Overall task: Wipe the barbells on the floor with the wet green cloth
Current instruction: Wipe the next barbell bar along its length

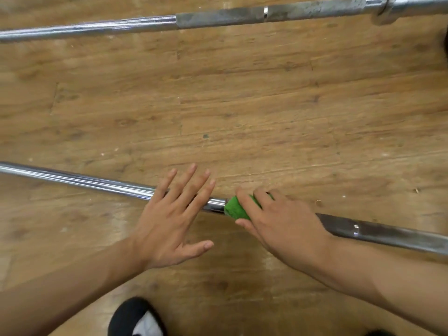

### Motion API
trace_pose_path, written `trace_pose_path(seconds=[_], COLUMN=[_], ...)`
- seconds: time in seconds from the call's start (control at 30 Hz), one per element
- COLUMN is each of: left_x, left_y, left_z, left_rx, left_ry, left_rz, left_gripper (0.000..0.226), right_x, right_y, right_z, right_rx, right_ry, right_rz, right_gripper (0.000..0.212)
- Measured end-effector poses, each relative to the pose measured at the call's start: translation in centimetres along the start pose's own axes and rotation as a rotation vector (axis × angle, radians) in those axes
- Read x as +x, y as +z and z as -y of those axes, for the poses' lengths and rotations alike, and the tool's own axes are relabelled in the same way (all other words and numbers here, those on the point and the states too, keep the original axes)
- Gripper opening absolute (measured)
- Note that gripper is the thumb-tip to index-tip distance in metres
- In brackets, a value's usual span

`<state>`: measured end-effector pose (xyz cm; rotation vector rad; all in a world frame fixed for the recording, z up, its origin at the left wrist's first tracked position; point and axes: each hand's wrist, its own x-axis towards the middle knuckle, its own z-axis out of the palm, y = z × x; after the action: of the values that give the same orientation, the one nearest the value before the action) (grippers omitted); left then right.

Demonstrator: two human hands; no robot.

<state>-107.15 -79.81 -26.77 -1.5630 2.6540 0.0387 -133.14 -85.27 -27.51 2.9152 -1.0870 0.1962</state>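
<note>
I look down on a worn wooden floor (242, 105), scuffed and flecked with pale specks. Two bars lie on it: the far barbell (97, 26) along the top of the view, and the near barbell (72, 178), which runs from the left edge down toward the right. At the left its shaft is smooth, bright chrome. A black-and-white shoe (135, 318) shows at the near edge.

Toward the middle my left hand (169, 214) lies flat over the shaft, fingers straight and spread, gripping nothing. I judge it is steadying the bar against rolling. Just right of it, past a short bare stretch of chrome, the green cloth (236, 209) is bunched round the bar. My right hand (278, 219) is clamped on it, fingers over the far side and thumb on the near side. Further right the shaft turns dull grey.

I expect stiff, heavy steel that rolls rather than lifts and is slick where wet. So I would hold it through the soft cloth, wrapped round the shaft, and slide that along.
</note>
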Motion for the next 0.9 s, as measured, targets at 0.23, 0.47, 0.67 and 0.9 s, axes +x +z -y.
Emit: trace_pose_path(seconds=[0.23, 0.47, 0.67, 0.9], left_x=[-3.3, -5.5, -5.5, -4.0], left_y=[0.5, 1.5, 1.4, 1.2], left_z=[-1.9, -3.3, -3.5, -2.6], left_rx=[-0.045, -0.019, 0.018, -0.007], left_ry=[0.009, 0.004, -0.016, -0.001], left_rz=[-0.016, -0.043, -0.014, -0.044], left_gripper=[0.098, 0.103, 0.101, 0.100], right_x=[-9.3, -11.5, -4.1, -8.3], right_y=[-1.9, -3.3, -1.1, -2.4], right_z=[-4.1, -3.0, 1.8, -3.3], right_rx=[0.075, 0.026, 0.142, 0.164], right_ry=[-0.060, -0.074, -0.148, -0.081], right_rz=[0.136, 0.111, 0.155, 0.194], right_gripper=[0.061, 0.059, 0.062, 0.062])
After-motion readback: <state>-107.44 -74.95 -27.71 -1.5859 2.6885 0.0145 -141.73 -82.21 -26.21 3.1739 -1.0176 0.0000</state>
